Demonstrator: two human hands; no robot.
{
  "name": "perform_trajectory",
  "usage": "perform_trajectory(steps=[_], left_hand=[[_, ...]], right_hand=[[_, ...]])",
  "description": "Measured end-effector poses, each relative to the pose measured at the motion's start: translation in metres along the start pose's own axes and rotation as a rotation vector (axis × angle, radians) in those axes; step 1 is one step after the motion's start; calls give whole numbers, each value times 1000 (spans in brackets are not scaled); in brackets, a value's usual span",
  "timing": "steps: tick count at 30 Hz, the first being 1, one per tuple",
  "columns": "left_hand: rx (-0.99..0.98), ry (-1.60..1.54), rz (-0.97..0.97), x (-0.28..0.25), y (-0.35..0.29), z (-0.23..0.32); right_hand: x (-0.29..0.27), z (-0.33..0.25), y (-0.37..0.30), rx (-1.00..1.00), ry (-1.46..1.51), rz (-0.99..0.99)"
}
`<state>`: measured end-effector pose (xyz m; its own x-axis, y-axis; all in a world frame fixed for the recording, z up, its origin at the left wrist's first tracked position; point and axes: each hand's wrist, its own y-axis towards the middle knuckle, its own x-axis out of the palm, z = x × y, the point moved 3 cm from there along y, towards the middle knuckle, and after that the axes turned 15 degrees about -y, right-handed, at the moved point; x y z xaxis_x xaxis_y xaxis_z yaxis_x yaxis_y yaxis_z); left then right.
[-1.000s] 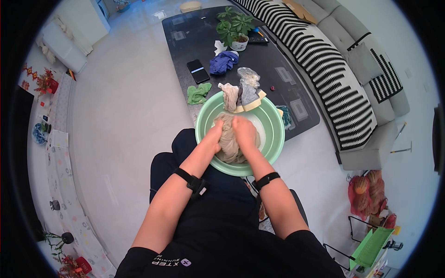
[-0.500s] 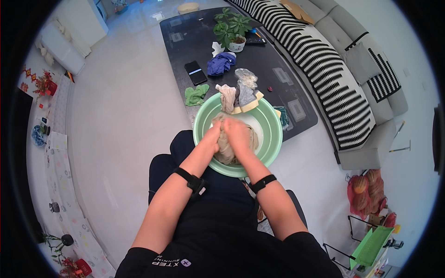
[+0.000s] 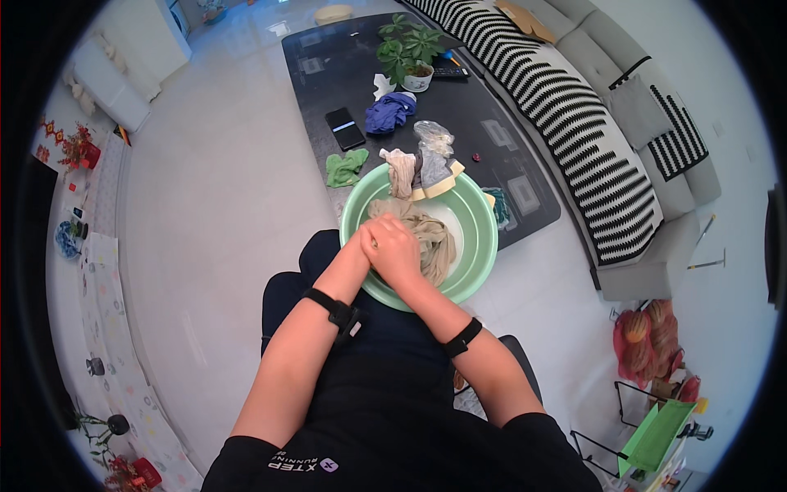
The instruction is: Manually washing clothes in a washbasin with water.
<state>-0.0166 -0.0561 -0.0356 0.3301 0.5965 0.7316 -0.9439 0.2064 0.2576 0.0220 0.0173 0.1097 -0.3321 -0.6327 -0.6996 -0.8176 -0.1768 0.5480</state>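
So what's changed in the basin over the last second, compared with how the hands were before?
A second ago the two hands lay side by side on the beige cloth. Now they have drawn together toward the person's left: the right hand lies over the left hand, their grip bunching the cloth's near end. The green basin, the rags draped on its far rim and the things on the black table stayed put.

Both hands meet in one grip [image 3: 392, 248] on the cloth [image 3: 426, 234], which lies in the basin [image 3: 475, 246]. Just beyond the grip, two rags [image 3: 402, 170] hang over the basin's far rim. Farther off on the table [image 3: 508, 164] lie a phone [image 3: 345, 129] to the left and a potted plant [image 3: 410, 57] behind.
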Motion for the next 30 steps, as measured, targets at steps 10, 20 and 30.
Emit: perform_trajectory(steps=[10,20,30], left_hand=[[-567,148,697,39,7,9],[-418,1216,105,104,33,67],[-164,54,624,92,24,88]], right_hand=[[7,102,4,475,-301,-206],[-12,95,24,683,660,-203],[4,112,-3,222,142,-783]])
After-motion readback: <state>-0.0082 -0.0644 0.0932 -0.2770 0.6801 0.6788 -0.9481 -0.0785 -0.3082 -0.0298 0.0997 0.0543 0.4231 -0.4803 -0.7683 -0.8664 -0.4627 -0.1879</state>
